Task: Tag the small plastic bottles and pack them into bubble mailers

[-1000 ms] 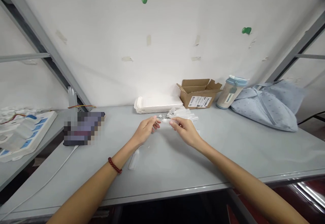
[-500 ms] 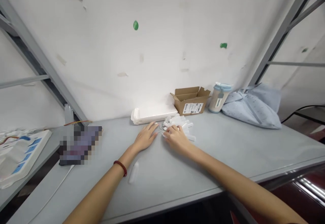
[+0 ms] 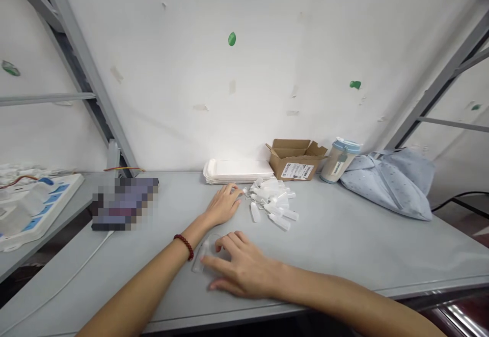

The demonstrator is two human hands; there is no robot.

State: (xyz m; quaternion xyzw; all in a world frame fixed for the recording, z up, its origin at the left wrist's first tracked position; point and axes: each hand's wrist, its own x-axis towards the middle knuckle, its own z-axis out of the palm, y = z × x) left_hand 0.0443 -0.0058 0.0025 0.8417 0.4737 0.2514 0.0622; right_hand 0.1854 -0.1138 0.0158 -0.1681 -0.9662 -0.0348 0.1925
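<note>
- While the left hand [image 3: 222, 206] lies palm-down, fingers loosely extended, just beside the pile of translucent plastic tags [image 3: 272, 194], I can't tell if its fingertips touch 1.
- Right hand [image 3: 248, 267]: half-open, fingers apart, gripping nothing; index fingertip at 1 lone translucent tag [image 3: 198, 262] near the red bead bracelet [image 3: 184, 245], contact unclear.
- Behind pile: flat white stack [image 3: 240, 171], open cardboard box [image 3: 296, 167], blue-lidded tumbler [image 3: 340, 161] right of box.

R hand [image 3: 248, 270] moved from pile [image 3: 273, 198] to nr lone clr tube [image 3: 198, 262].
</note>
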